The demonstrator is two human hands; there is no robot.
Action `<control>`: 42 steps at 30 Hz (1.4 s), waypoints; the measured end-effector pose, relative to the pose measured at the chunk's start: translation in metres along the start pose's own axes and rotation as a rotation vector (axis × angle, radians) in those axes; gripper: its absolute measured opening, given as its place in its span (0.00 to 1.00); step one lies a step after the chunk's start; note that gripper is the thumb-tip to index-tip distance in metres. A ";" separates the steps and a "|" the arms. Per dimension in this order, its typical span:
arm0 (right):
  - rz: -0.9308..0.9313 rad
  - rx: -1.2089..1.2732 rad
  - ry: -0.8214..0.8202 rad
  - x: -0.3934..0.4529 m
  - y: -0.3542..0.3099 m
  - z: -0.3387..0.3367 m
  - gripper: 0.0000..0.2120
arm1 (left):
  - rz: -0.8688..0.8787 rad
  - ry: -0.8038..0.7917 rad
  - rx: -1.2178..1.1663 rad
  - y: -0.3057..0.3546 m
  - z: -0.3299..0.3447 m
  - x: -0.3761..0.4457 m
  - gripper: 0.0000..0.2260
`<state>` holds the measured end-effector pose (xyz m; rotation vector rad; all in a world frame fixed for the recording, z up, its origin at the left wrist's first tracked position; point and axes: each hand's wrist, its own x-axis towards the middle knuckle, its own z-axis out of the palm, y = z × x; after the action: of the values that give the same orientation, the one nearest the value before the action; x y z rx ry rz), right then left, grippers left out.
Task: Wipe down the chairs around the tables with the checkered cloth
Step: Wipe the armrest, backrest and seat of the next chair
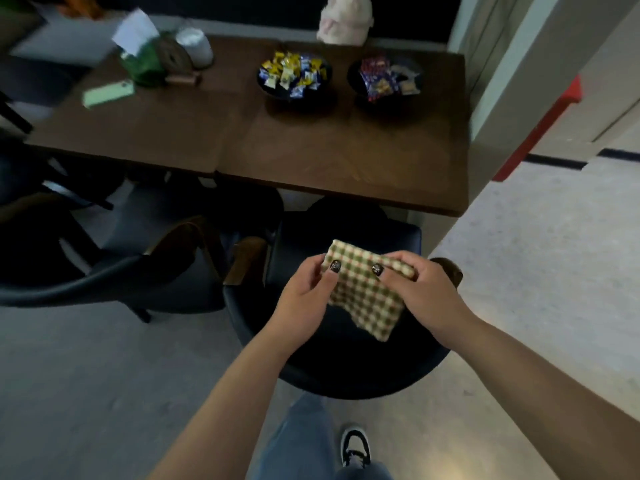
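The green and cream checkered cloth [367, 292] is held in the air above a dark padded chair [311, 348] that is pushed in at the table. My left hand [304, 296] pinches the cloth's left edge with thumb on top. My right hand [422, 292] pinches its right edge the same way. The cloth's lower corner hangs loose between the hands. A second dark chair [114, 271] with wooden arms stands to the left of the first one.
The dark wooden table [277, 140] carries two bowls of wrapped sweets [294, 76] [386, 77], a green bag, a white cup and a pale green card. A wall with a red strip [540, 129] stands at the right. Grey floor lies around my feet.
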<state>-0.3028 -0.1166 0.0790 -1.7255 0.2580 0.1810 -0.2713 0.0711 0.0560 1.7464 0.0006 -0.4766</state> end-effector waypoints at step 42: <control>0.084 -0.006 0.534 0.121 -0.066 0.417 0.11 | -0.119 0.129 -0.082 -0.071 -0.443 0.028 0.07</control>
<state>-0.1579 0.2962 0.0386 -1.7452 0.7221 -0.2246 -0.1253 0.4961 0.0479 1.6998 0.2145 -0.4432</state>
